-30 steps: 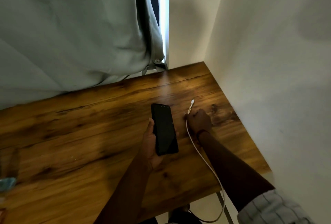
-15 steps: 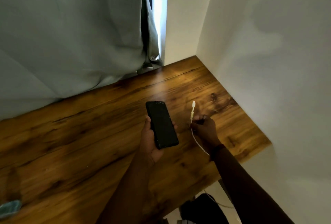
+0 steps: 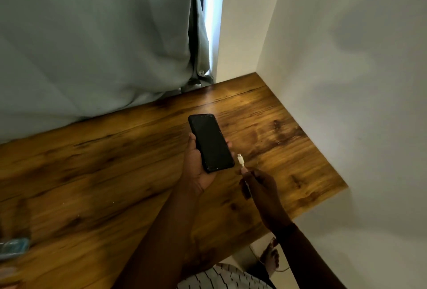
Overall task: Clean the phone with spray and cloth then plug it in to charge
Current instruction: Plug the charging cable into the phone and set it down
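From the head camera, looking down at the corner of a brown wood-grain table (image 3: 115, 173) set against a white wall (image 3: 346, 81), with a pale grey-green curtain (image 3: 92, 46) hanging behind it: the left hand (image 3: 198, 168) cradles a slim black rectangular phone (image 3: 210, 142) above the tabletop, screen up and dark, palm under its lower half, thumb along the left edge and fingertips showing at the right edge. The right hand (image 3: 261, 187) is closed in a pinch on a thin white charging cable (image 3: 241, 161) just behind its plug, which points up and away. The plug tip sits just beside the phone's lower right corner and is not in the port. The cable runs down out of the hand, and a stretch of it seems to show on the floor below the table edge.

At the far left edge a blurred pale blue object (image 3: 13, 246) lies on the table; what it is cannot be told. No spray bottle or cloth is clearly visible.

As a judgement, the cleaning part appears finished, since both hands are given over to phone and cable. What is left is to bring plug and bottom port into line, push the plug home, and set the phone down to charge.
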